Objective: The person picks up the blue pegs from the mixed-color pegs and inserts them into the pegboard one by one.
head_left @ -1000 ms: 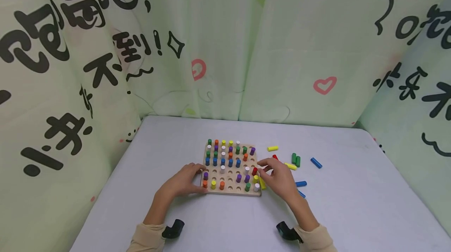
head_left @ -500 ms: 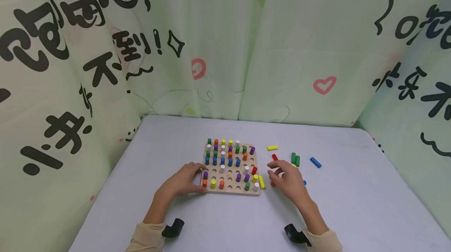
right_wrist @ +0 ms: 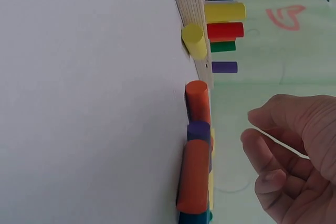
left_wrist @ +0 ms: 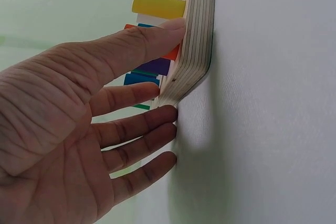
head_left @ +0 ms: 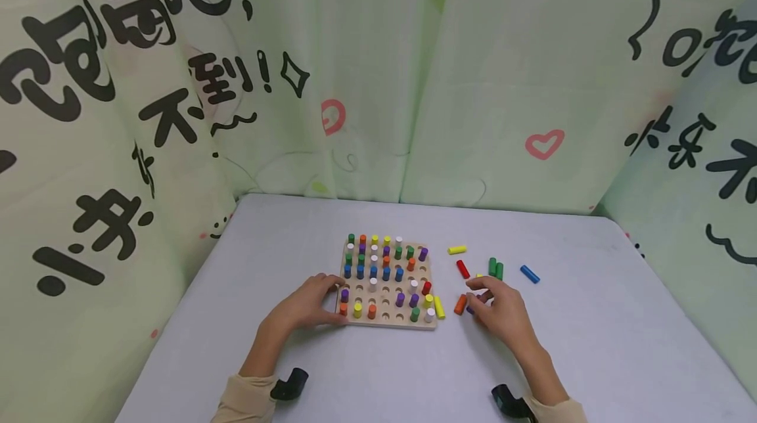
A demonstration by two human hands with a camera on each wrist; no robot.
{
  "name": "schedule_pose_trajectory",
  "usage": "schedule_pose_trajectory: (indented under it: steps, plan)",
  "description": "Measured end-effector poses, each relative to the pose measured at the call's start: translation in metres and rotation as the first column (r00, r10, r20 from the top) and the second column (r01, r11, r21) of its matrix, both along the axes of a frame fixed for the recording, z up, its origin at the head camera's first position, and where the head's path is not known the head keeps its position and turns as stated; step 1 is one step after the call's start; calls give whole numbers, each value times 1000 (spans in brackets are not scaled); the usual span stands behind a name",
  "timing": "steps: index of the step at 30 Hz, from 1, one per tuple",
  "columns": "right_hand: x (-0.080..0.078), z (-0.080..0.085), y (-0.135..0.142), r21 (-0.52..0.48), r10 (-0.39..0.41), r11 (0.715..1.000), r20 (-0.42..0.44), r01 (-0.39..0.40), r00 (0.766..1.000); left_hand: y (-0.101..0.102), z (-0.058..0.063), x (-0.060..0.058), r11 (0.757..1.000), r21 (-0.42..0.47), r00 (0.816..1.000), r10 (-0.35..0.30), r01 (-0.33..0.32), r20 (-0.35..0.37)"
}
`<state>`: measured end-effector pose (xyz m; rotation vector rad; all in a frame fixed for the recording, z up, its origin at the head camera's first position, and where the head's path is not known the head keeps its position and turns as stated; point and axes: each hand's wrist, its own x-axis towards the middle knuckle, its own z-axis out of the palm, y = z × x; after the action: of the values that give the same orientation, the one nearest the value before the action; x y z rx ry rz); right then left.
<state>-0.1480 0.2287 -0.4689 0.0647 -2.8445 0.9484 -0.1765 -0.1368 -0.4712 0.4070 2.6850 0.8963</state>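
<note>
Pegboard (head_left: 387,324) is set on the table (head_left: 378,370), left of the loose pegs (head_left: 463,269), its left edge touched by the left hand (head_left: 304,305), fingers spread wide, thumb at the near left corner. The right hand (head_left: 499,310) is held among the loose pegs, with a narrow gap between thumb and forefinger and no peg to be seen in it. Handling-wise, the board's probably light and stiff, since layered wood is shown at its edge, so it's best gripped by the bare sides where no pegs get bumped. Pegs look smooth, so a bit of rolling or slipping should be expected tbh; the orange peg (head_left: 460,305) is best pinched round its middle, same for the yellow peg (head_left: 439,307) by the board's right edge. Hard to make out: the purple peg (head_left: 470,309) is partly covered by the right hand, a second orange peg (right_wrist: 193,177) is seen only in the right wrist view, and most of the board is cut off in both wrist views. Whether anything is touched by the right fingertips can't be told
</note>
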Motion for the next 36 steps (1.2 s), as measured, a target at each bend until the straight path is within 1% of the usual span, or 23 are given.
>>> schedule_pose_trajectory:
  steps: [6,13,19,24,28,36]
  plan:
    - [5,-2,11,15,-14,1000,6,14,1000,0,-2,-1,1000,5,1000,6,-6,7]
    - [10,-4,22,40,-56,998,31,55,998,0,-4,-1,1000,9,1000,8,-8,5]
    - [13,-6,32,44,-83,996,36,81,996,0,-2,-1,1000,4,1000,9,-9,5]
    - [14,-6,38,49,-107,993,71,104,992,0,-1,0,1000,10,1000,8,-8,11]
    - [13,-7,42,72,-109,992,106,102,988,-1,-2,1,1000,8,1000,4,-4,9]
    - [12,-5,47,90,-138,988,158,125,978,-1,-3,1,1000,16,1000,18,-18,6]
